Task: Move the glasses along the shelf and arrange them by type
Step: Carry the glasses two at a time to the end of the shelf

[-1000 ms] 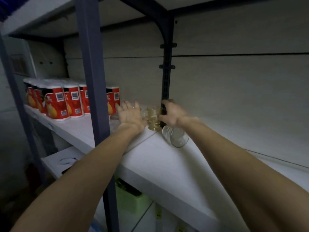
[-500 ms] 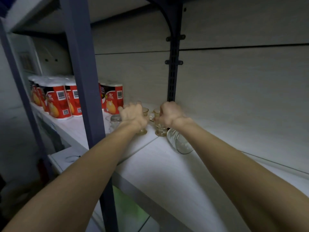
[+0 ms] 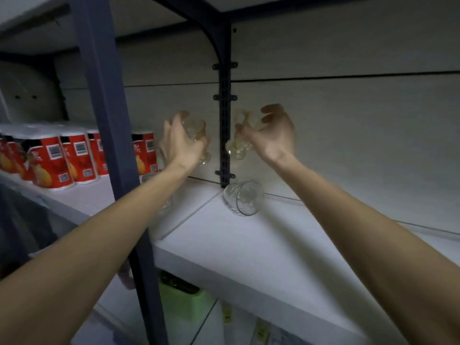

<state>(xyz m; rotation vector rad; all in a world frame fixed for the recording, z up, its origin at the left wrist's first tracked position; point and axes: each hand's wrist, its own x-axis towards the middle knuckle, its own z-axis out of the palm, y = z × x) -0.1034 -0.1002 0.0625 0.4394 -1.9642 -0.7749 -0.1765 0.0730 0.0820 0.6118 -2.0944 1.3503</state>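
Head view: left hand (image 3: 183,143) and right hand (image 3: 270,136) raised above shelf (image 3: 249,245), fingers of each wrapped round one amber footed glass (image 3: 196,128), (image 3: 240,143), both tilted. Clear tumbler (image 3: 244,198) lies on side below, mouth toward camera, nearer right hand. Red canisters (image 3: 62,160) well left.

red cans (image 3: 52,163) on shelf (image 3: 249,245): white barcode patches + small QR-type squares seen, digits too blurred to read | brand txt on can fronts: illegible | yellow tags (image 3: 227,317) on lower level: no legible print | nothing else w/ txt
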